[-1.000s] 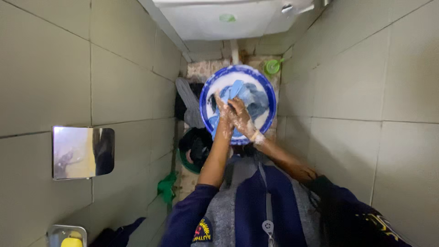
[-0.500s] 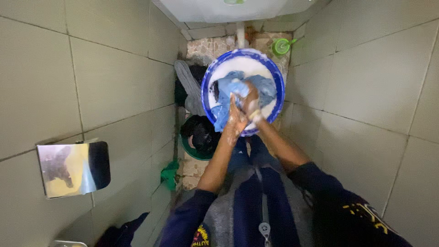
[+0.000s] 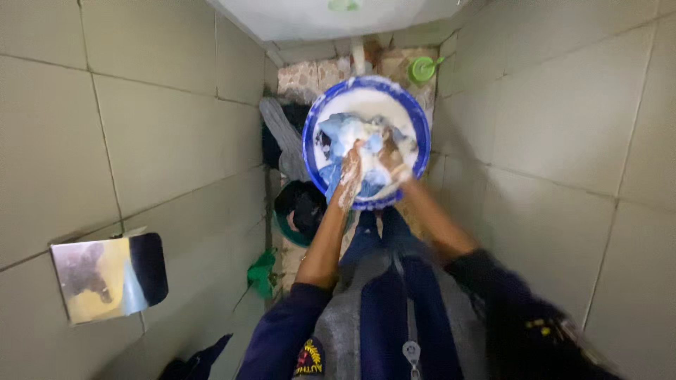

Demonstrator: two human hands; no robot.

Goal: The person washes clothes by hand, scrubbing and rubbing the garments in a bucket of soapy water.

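**Desk:** Head view, what do you have in hand?

**Caption writer:** Just above the centre of the frame, you bend over a blue-rimmed basin (image 3: pixel 310 134) on a narrow tiled floor. Your left hand (image 3: pixel 350 172) and right hand (image 3: pixel 391 160) are both down in it, coated in white suds, closed on a bunched light-blue garment (image 3: pixel 336 132). The fingers look curled and pressed into the cloth; motion blur hides the fingertips, so I cannot tell exactly how each one sits.

**Desk:** Where does the garment lie?

**Caption writer:** Inside the basin, heaped toward its middle and lower rim, with foam around and over it.

**Desk:** How far along is the wash?

**Caption writer:** By my reading, mid-scrub. The cloth is wet and lathered, your hands are soaped up to the wrists, and nothing looks rinsed or wrung. A green tub of dark clothes (image 3: pixel 301 211) sits just lower left of the basin, with a grey cloth (image 3: pixel 276 130) heaped against the wall above it, so more laundry appears to be waiting.

**Desk:** Anything else in frame?

**Caption writer:** A green capped container (image 3: pixel 422 69) at the upper right of the basin, a green rag (image 3: pixel 262 271) on the floor left of your knees, and a shiny metal wall holder (image 3: pixel 109 274) at the lower left.
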